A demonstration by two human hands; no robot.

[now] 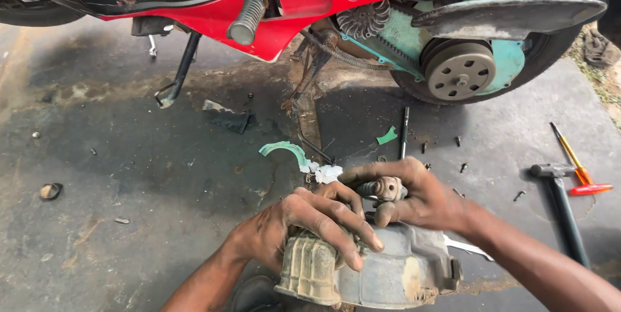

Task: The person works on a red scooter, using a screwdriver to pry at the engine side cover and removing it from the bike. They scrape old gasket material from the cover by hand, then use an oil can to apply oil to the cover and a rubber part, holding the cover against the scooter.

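The red scooter [310, 1] stands on its stand across the top of the view, its transmission side laid bare: a teal inner case [414, 37] with the drive belt and the round clutch drum [459, 69] exposed. Below it, close to the camera and held off the oily concrete floor [129, 176], is the grey transmission cover [388, 270], dirty and ribbed at its left end.

The left hand [297, 225] lies over the ribbed end of the cover, its fingers [346, 231] curled down across the top edge and closed on it. The right hand [414, 192] comes in from the right with the wrist bent, its fingers wrapped around a small ribbed metal part [383, 189] sitting at the cover's upper edge, just beyond the left fingertips.

To do this well, I judge the left hand should pin the cover hard so that it cannot rock, while the right works the small part squarely along its own axis, without levering sideways against the thin casing. Greasy skin makes slipping likely, so a full wrap beats a fingertip pinch.

Beyond the fingers lie a torn teal gasket piece [284, 149] and a slim black rod [404, 131]; to the right of the right forearm, a hammer [559, 202], an orange-handled screwdriver [576, 163] and loose bolts [463, 168].
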